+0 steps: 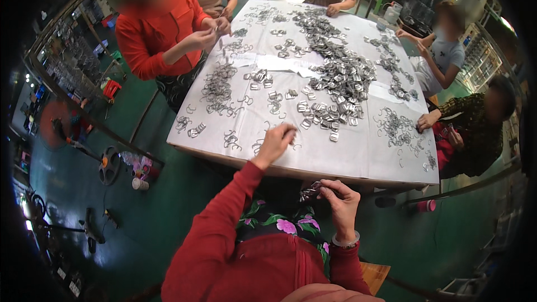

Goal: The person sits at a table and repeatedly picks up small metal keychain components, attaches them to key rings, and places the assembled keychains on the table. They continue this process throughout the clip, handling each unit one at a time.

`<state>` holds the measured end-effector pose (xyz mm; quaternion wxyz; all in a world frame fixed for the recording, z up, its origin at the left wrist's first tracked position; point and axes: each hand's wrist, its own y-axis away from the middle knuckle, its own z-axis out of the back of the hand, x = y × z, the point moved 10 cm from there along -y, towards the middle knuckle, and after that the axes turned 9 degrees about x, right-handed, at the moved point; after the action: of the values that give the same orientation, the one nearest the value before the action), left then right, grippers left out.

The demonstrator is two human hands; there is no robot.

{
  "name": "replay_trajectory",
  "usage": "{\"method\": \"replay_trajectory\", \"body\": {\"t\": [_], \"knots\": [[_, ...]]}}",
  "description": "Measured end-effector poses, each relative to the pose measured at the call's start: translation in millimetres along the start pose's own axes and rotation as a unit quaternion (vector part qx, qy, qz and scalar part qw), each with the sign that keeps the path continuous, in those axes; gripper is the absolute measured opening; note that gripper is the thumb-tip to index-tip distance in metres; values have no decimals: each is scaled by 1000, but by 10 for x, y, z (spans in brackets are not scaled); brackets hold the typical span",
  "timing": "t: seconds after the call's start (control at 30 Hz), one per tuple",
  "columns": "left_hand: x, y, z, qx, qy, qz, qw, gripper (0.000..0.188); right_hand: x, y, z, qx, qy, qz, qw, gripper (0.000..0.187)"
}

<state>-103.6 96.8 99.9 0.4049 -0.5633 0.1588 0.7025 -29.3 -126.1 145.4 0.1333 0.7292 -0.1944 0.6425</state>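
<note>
Over the near edge of the white-covered table (330,161), my left hand (274,144) has its fingers curled together, pinched at the tips. Whatever they hold, if anything, is too small to make out. Thin curved wire hooks (231,140) lie left of it, and a pile of small flat metal buckles (330,114) lies beyond it to the right. My right hand (341,201), with a pale bracelet at the wrist, is closed above my lap, below the table edge. Between its thumb and fingers is a small bunch of shiny metal pieces (310,191), whose exact shape is unclear.
Buckles spread up the table's middle, with more wire hooks (218,90) on the left and others (396,127) on the right. Several people work around the table, one in an orange-red jacket (142,42). A standing fan (56,123) and a cup (140,184) are at left.
</note>
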Motion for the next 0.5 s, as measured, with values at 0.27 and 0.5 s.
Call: {"method": "replay_trajectory", "body": {"t": [0.27, 0.5], "knots": [[-1307, 871, -408, 73, 36, -146, 986, 12, -53, 73, 91, -60, -56, 22, 996, 20], [-1491, 959, -456, 22, -33, -180, 983, 14, -10, 120, 25, -53, -78, 32, 995, 16]]}}
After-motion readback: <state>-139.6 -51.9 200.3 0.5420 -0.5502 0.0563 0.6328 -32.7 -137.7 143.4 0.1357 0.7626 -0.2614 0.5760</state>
